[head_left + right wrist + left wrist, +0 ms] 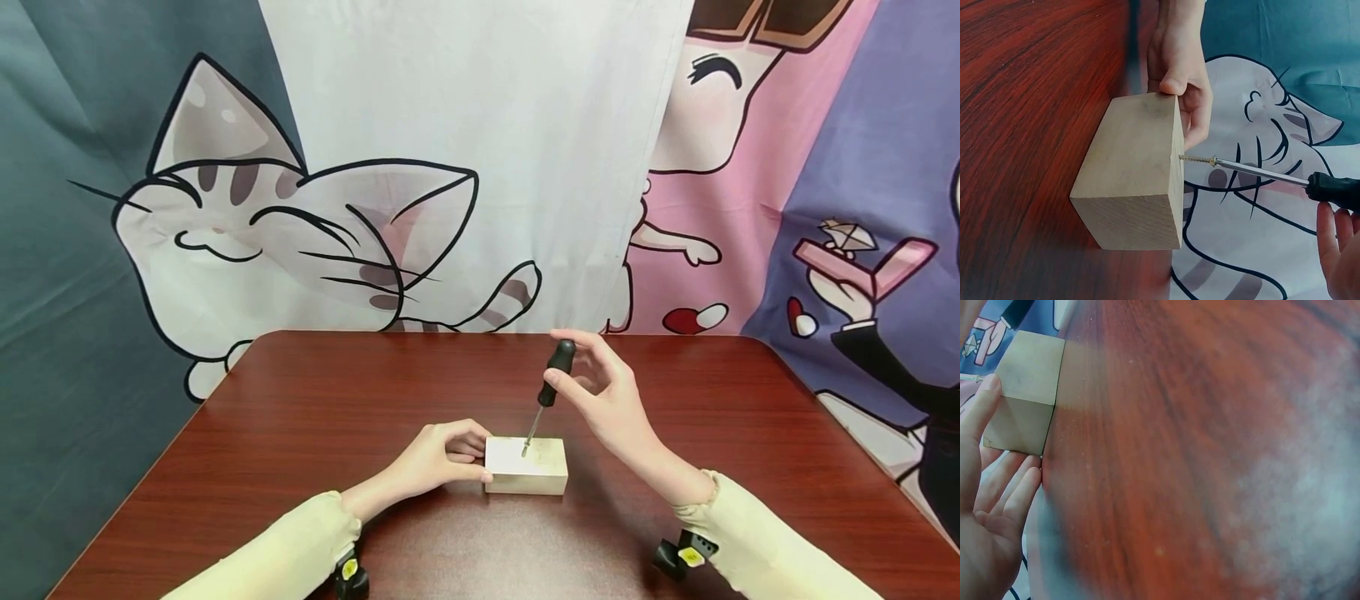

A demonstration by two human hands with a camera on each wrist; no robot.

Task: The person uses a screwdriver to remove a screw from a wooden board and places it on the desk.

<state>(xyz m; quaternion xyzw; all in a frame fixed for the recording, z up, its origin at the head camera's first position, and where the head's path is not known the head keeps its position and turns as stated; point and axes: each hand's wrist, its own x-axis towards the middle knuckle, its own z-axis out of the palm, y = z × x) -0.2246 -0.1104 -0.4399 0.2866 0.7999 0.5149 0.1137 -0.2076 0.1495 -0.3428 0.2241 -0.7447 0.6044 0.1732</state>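
A pale wooden block (526, 484) lies on the table, and my left hand (438, 458) holds its left end between thumb and fingers. In the right wrist view a brass-coloured screw (1197, 159) stands partly sunk in the block's top face. My right hand (607, 396) grips the black handle of a screwdriver (557, 371), thumb on one side and fingers around the upper part. The shaft leans slightly, and its tip meets the screw head. In the left wrist view the thumb (986, 403) lies against the block's edge.
The reddish-brown wooden table (337, 400) extends around the block on all sides. Behind it hangs a cloth backdrop (480, 108) printed with a cartoon cat and figures. Both wrists carry small black devices, seen under the right sleeve (765, 533) and the left sleeve (285, 550).
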